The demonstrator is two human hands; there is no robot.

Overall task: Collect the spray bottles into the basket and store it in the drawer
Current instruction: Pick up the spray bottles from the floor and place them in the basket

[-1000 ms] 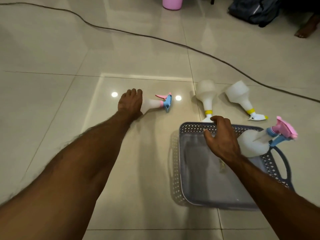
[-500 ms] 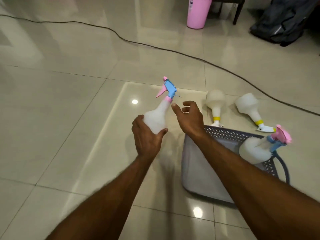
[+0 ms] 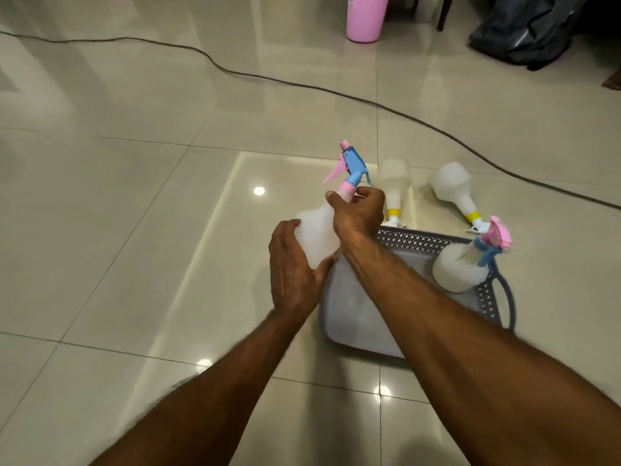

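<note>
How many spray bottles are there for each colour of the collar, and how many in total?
Pink collar, blue-and-pink head: 2, the held bottle in the left hand and right hand, and the bottle in the basket.
Yellow collar, white head: 2, the near floor bottle and the far floor bottle.
Total: 4

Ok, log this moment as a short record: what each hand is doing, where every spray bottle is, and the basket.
left hand: holds body of raised spray bottle
right hand: grips that bottle's neck
bottle in basket: one, pink and blue trigger, at the right end
bottles on floor: two, yellow collars, lying beyond the basket
basket: grey, perforated, on floor tiles
</note>
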